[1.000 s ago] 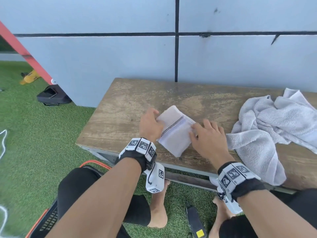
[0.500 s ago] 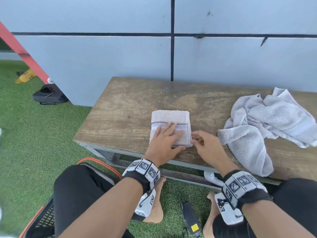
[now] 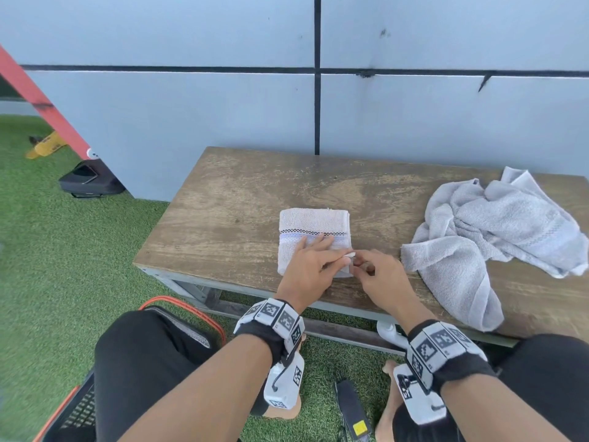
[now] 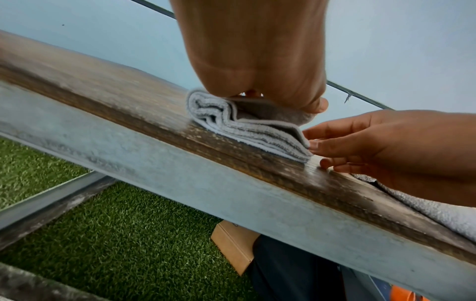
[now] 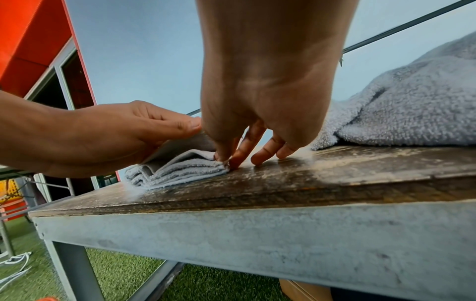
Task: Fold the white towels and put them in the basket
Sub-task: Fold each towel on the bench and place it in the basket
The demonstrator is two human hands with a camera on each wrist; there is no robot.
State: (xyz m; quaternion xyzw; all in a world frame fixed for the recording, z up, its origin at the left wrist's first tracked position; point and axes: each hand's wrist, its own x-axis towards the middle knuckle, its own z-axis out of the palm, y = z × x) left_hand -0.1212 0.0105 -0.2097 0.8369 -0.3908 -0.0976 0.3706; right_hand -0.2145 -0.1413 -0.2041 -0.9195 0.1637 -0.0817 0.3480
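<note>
A folded white towel (image 3: 314,232) lies flat on the wooden table (image 3: 236,215), near the front edge and about midway along the visible top, with a dark checked stripe running across it. The left hand (image 3: 310,266) rests palm-down on the near half of the towel, fingers straight and together, pressing the layers flat; from the left wrist view the stacked folds show as several thin edges under the palm. The right hand (image 3: 381,277) is just beside it at the towel's near right corner, where the thumb and forefinger pinch the corner layers while the other fingers (image 5: 268,151) spread loosely, their tips touching the table top. The two hands touch or nearly touch at that corner. To the right on the same table, well apart from the folded one, a crumpled white towel (image 3: 497,231) lies in a loose heap, one end draping over the front edge. The basket (image 3: 188,317), black mesh with an orange rim, stands on the green artificial grass (image 3: 63,266) below the table's left front corner, partly hidden behind the person's left knee. Behind the table is a pale grey panelled wall (image 3: 191,122) with dark seams, and at far left an orange slanted beam (image 3: 41,106) with a black case (image 3: 89,183) on the grass at its foot.
</note>
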